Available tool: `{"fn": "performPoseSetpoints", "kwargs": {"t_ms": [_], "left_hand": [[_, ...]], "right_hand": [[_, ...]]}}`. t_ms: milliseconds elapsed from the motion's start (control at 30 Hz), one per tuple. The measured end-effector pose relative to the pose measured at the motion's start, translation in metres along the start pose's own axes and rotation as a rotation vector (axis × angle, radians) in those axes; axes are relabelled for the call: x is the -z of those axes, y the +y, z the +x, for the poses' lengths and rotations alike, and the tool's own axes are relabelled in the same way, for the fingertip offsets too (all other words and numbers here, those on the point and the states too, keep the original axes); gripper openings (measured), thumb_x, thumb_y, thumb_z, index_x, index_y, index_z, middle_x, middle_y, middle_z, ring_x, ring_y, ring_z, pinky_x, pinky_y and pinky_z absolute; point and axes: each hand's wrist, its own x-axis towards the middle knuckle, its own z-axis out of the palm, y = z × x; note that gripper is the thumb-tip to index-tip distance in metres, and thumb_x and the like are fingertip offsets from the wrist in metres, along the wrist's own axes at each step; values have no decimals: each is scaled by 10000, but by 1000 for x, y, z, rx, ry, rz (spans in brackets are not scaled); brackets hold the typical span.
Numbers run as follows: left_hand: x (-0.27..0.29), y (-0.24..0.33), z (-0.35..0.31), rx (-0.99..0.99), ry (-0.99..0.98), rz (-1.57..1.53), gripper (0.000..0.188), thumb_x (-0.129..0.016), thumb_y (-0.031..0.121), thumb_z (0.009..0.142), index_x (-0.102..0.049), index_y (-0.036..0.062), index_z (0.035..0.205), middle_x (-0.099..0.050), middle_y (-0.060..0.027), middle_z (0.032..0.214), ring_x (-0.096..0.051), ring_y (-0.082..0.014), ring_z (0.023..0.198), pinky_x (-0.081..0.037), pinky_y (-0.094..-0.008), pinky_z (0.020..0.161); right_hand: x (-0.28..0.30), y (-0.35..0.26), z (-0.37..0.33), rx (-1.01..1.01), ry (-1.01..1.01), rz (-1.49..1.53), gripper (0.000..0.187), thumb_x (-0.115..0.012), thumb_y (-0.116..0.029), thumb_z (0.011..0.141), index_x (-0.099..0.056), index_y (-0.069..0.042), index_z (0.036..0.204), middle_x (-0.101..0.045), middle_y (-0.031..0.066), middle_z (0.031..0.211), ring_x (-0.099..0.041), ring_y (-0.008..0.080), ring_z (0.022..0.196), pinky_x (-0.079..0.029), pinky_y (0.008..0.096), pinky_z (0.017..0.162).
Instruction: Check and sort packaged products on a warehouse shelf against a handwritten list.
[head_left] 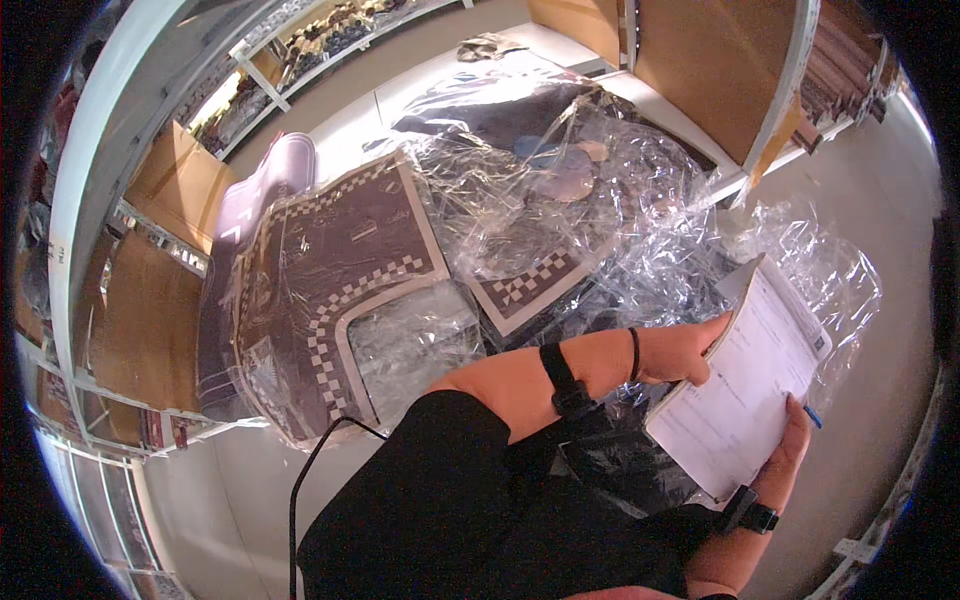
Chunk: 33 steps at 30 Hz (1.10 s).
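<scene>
A thick pad of white printed sheets (745,375) is held tilted at the right, over crumpled clear plastic wrap (650,235). My left hand (690,350) is closed on the pad's left edge, its fingers partly hidden by the sheets. Gripping the lower right edge is my right hand (790,440), thumb on top of the page. A blue pen (813,415) sticks out beside that thumb, apparently held in the same hand. Black bands circle my left forearm and wrist; a dark watch (762,516) is on my right wrist.
Left of my arms lies a brown mat (345,240) with a checkered border, wrapped in plastic. A mauve rolled mat (290,160) sits behind it. Brown panels (715,65) and white-framed shelves (330,60) line the back. A black cable (300,480) hangs near my left sleeve.
</scene>
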Motion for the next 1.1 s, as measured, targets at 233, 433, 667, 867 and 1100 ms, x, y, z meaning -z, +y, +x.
{"fn": "performPoseSetpoints", "kwargs": {"t_ms": [233,433,667,867,1100], "left_hand": [[10,2,-8,12,3,13,1040,-466,-102,550,-41,72,1484,-435,-115,1355,-421,-172,1242,-345,-311,1024],[15,10,-15,53,13,45,1056,-483,-104,553,-20,73,1485,-422,-126,1369,-427,-178,1240,-366,-316,1016],[101,74,-41,232,278,1242,639,-660,354,759,-493,25,1281,-557,-214,1238,-530,-327,1157,-410,-366,988],[248,120,-140,760,496,1682,549,-587,287,827,-476,86,1326,-522,-199,1294,-519,-329,1171,-401,-375,1004],[306,-9,-76,155,717,1555,583,-675,367,734,-530,93,1228,-542,-169,1252,-514,-339,1146,-411,-398,972]], "right_hand": [[-31,1,-20,57,9,-55,428,-560,-207,810,-525,25,1168,-636,152,1031,-637,286,891,-530,392,810],[-11,6,7,130,-130,-85,362,-563,-185,852,-538,49,1127,-638,175,1041,-652,294,897,-539,439,828],[14,-4,3,232,-72,-133,443,-553,-102,844,-458,79,1237,-594,197,1135,-624,325,968,-523,444,853],[30,-4,1,227,-90,-154,406,-522,-106,872,-464,79,1229,-596,219,1120,-634,352,952,-540,479,820],[42,-1,0,232,85,-249,480,-539,-112,836,-427,86,1259,-587,204,1127,-626,317,937,-525,422,829]]}}
